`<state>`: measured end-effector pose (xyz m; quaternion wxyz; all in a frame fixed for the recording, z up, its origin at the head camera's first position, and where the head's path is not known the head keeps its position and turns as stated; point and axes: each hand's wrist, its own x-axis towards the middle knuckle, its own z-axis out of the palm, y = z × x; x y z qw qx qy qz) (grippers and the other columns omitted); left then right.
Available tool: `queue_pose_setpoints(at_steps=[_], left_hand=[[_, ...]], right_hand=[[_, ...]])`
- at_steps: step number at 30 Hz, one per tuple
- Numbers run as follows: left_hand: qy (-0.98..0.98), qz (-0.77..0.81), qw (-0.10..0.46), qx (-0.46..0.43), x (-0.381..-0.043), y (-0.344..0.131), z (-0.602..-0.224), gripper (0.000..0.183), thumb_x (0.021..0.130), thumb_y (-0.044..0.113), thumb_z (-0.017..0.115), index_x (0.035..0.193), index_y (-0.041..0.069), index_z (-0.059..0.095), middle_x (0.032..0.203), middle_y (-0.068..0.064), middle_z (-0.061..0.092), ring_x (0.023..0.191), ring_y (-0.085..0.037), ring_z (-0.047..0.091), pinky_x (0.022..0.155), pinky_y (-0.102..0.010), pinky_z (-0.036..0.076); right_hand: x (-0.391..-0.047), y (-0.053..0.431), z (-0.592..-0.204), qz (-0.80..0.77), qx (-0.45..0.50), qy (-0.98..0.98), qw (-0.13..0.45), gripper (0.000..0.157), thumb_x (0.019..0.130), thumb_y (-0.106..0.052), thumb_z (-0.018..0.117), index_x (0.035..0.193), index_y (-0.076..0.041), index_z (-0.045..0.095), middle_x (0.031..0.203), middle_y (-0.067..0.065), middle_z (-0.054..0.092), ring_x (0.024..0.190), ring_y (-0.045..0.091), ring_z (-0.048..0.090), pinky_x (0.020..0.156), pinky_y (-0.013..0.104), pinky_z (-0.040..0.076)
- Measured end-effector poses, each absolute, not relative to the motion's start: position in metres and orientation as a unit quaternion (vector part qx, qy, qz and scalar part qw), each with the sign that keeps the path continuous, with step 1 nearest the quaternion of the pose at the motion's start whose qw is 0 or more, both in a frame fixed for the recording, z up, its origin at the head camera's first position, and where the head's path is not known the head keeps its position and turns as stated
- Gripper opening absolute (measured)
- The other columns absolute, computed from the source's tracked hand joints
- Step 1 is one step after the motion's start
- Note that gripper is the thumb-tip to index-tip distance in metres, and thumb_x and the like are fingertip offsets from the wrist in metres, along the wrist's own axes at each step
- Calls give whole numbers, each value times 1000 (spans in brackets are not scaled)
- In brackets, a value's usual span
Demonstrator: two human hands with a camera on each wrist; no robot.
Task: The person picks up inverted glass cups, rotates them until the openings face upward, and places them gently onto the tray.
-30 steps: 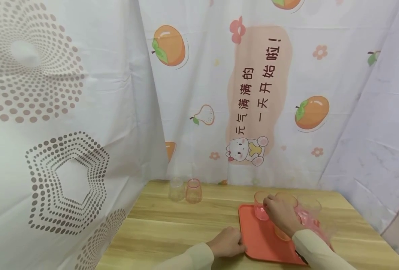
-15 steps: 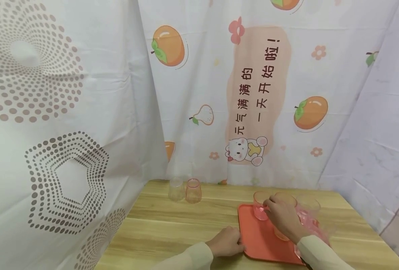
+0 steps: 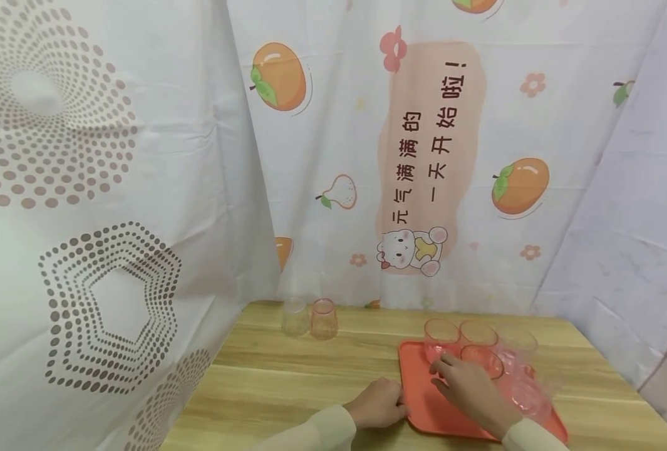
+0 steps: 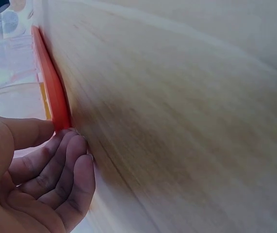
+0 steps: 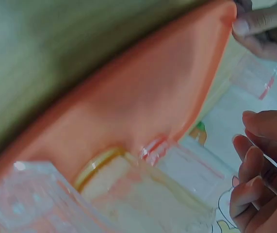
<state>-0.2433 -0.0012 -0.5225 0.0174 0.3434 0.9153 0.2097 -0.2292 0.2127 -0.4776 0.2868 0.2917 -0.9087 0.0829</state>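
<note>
My left hand (image 3: pixel 379 404) pinches the near-left corner of a red tray (image 3: pixel 423 401); the left wrist view shows its thumb on top and curled fingers beneath the tray's rim (image 4: pixel 51 80). Over the tray hovers my right hand (image 3: pixel 471 388), its fingers loosely bent with nothing between them. Just beyond it a pink-tinted cup (image 3: pixel 442 335) stands upright at the tray's far-left corner. An orange-rimmed cup (image 3: pixel 482 358) is partly hidden behind the right hand. In the right wrist view, a yellow-based cup (image 5: pixel 128 189) stands on the tray, apart from the right hand (image 5: pixel 267 170).
More transparent cups, including a pinkish one (image 3: pixel 476 331) and a clear one (image 3: pixel 519 338), crowd the tray's right and far side. Two cups, one clear (image 3: pixel 295 318) and one pink (image 3: pixel 324 321), stand upside down at the back left of the wooden table (image 3: pixel 288 376).
My right hand has drawn back from the pink cup's rim toward me, fingers loosened, uncovering the orange-rimmed cup. The left hand and tray have stayed in place.
</note>
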Motion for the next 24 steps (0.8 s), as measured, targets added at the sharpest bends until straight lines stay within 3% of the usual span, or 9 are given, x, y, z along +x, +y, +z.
queue_pose_setpoints(at_steps=[16, 24], left_hand=[[913, 208, 29, 350, -246, 1, -509, 38, 88, 23, 66, 54, 19, 49, 47, 14, 37, 40, 2, 31, 38, -18, 29], [914, 214, 35, 344, -243, -1, -515, 40, 88, 23, 66, 53, 19, 48, 45, 15, 35, 38, 2, 30, 37, -18, 28]], right_hand=[[-200, 208, -488, 125, 305, -925, 189, 15, 76, -27, 78, 82, -22, 64, 77, -12, 55, 63, 1, 51, 52, 25, 43], [-190, 200, -507, 155, 337, -908, 195, 15, 74, -29, 78, 75, -26, 64, 73, -18, 46, 59, -6, 37, 48, 19, 35]])
